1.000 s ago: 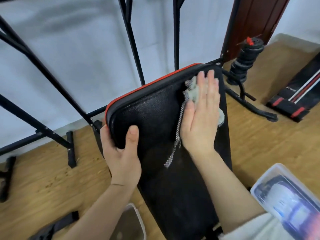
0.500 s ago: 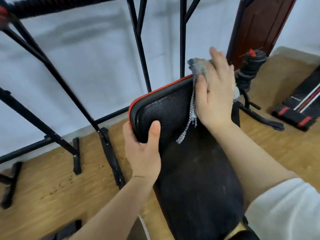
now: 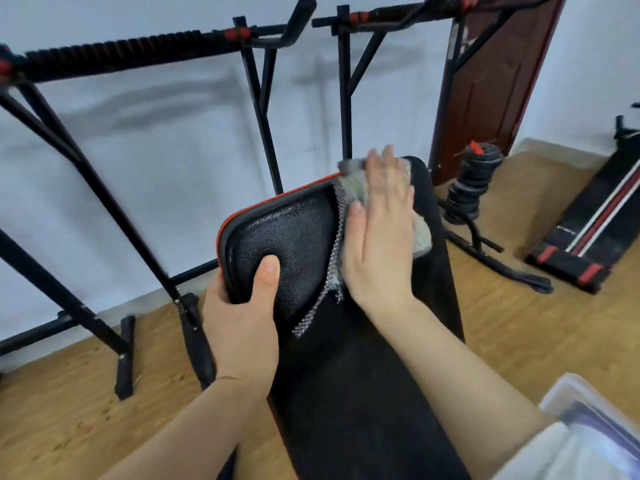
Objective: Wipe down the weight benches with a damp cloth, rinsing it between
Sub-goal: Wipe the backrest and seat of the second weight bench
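A black padded weight bench [image 3: 353, 382] with a red-trimmed edge runs from the bottom centre up to the middle of the view. My left hand [image 3: 242, 327] grips the bench's near-left corner, thumb on top of the pad. My right hand [image 3: 381, 233] lies flat with fingers together, pressing a grey cloth [image 3: 420, 233] against the far end of the pad. A frayed edge of the cloth hangs down along the left side of that hand.
A black pull-up rack [image 3: 145, 53] stands against the white wall behind the bench. A stack of weight plates [image 3: 474, 181] sits by a brown door [image 3: 491, 81]. Another black bench [image 3: 595, 223] lies at right. A clear plastic container [image 3: 595, 431] sits at bottom right on the wooden floor.
My right hand and the cloth went up to the top edge of the bench pad and have come a little back down it. My left hand has kept its grip on the corner.
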